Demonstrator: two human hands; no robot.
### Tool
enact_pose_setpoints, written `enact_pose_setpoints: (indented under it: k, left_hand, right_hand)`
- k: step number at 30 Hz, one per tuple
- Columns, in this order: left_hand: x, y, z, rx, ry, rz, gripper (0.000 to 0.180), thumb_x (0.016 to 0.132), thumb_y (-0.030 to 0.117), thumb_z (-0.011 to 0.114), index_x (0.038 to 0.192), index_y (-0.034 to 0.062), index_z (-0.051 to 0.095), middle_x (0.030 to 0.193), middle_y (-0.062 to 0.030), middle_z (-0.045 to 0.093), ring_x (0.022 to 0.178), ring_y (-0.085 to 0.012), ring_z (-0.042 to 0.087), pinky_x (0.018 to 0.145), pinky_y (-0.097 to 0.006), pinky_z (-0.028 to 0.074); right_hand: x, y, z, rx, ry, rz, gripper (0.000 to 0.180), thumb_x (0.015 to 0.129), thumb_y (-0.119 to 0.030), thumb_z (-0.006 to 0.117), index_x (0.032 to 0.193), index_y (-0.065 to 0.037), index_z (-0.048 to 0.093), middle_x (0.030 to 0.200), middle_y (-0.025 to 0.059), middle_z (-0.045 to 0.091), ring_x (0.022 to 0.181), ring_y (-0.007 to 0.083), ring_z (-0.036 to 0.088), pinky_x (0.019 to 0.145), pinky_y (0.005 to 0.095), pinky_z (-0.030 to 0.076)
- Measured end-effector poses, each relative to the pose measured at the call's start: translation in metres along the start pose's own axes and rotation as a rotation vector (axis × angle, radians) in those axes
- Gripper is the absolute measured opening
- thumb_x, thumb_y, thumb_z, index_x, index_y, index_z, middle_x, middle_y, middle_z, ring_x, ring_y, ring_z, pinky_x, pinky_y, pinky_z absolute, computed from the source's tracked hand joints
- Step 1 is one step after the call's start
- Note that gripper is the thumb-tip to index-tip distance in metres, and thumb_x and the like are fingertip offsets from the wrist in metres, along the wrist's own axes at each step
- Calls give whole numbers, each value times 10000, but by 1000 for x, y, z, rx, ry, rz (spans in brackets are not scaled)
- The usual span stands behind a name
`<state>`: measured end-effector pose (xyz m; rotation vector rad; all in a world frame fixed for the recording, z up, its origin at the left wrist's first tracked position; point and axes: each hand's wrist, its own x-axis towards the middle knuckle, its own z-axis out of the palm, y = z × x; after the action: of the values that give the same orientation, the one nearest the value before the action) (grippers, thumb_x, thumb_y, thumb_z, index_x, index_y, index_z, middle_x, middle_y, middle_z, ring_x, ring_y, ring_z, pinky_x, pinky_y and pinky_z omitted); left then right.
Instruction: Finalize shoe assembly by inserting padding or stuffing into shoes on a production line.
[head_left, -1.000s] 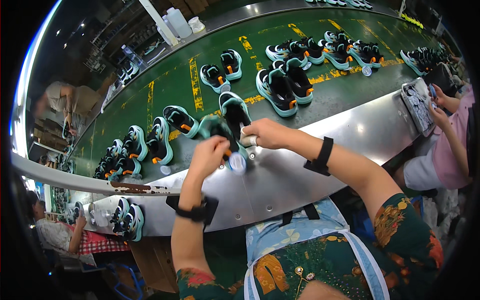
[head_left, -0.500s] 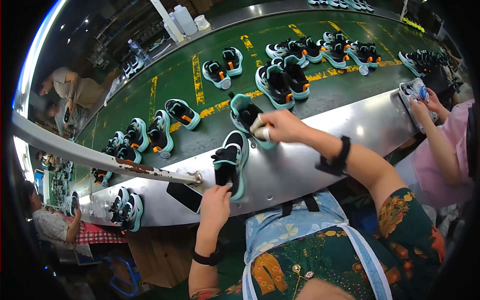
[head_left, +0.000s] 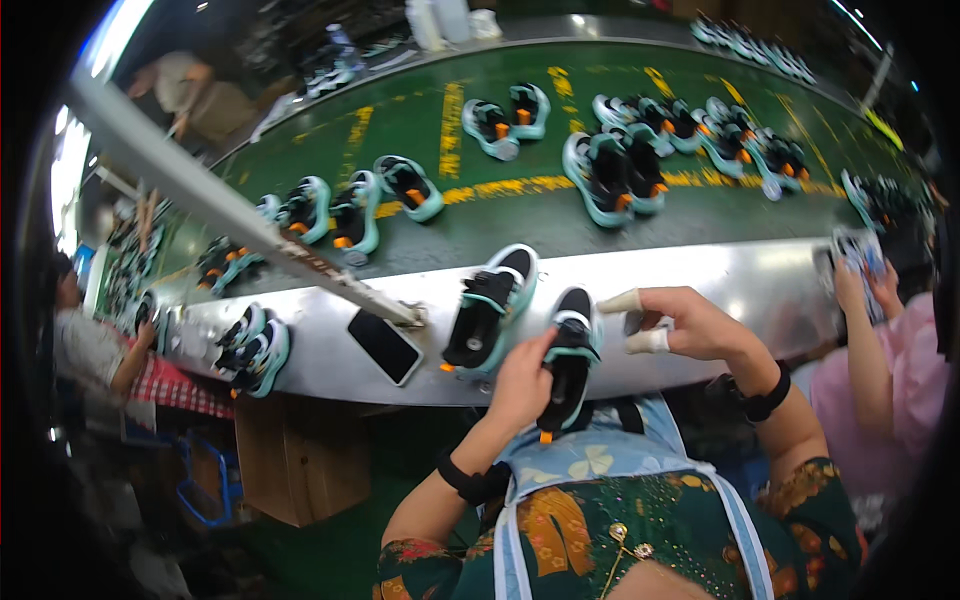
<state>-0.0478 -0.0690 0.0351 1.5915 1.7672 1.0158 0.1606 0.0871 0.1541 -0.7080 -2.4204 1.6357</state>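
The person at the bench has one shoe in hand. The left hand (head_left: 522,385) grips the held shoe (head_left: 572,355) along its near left side, thumb and fingers closed on the collar. That shoe is above the near edge of the steel ledge (head_left: 760,275), toe pointing away from the person, its orange heel tab (head_left: 546,437) toward the apron (head_left: 590,460). The right hand (head_left: 700,325) grasps nothing; its fingers are spread beside the shoe's toe, two wearing pale finger covers (head_left: 648,342). Owing to blur, I cannot tell whether the forward fingertip touches the upper.

A second shoe (head_left: 490,310), alike in colouring, rests on the ledge just left of the held one, unheld. A dark phone (head_left: 384,347) lies farther left, near the foot of the white post (head_left: 245,215).

On progress: both of these shoes are off the green belt (head_left: 500,220), and I judge the handling of them to be under way, not finished, as one is in hand and neither stands on the belt. A matching pair (head_left: 613,175) and a single shoe (head_left: 408,190) stand on the belt beyond, untouched by either hand. Whether those have been dealt with, their appearance does not establish.
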Motion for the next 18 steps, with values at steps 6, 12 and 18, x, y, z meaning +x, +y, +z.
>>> enact_pose_setpoints:
  k: [6,12,18]
  left_hand:
    - [-19,19,-32,30,-203,-167,327,873,67,526,1190,14,587,1064,-209,641,984,-348,621,838,-388,480]
    - [-38,-3,10,-736,152,-398,196,937,90,557,1099,2,622,926,-45,665,854,-93,597,752,-254,472]
    - [-16,-23,23,-478,332,-383,193,954,213,599,970,25,639,804,-7,621,672,-46,502,613,-206,413]
  right_hand:
    - [27,0,78,-388,-188,-128,740,700,-296,815,1366,-212,504,867,71,549,756,242,559,684,362,466]
    - [16,-5,84,-717,-251,-97,484,716,-224,764,1128,-140,524,856,131,617,799,347,642,637,451,490]
    - [44,50,83,-801,-50,-295,441,660,-195,760,1040,-107,554,761,135,632,729,356,644,625,484,482]
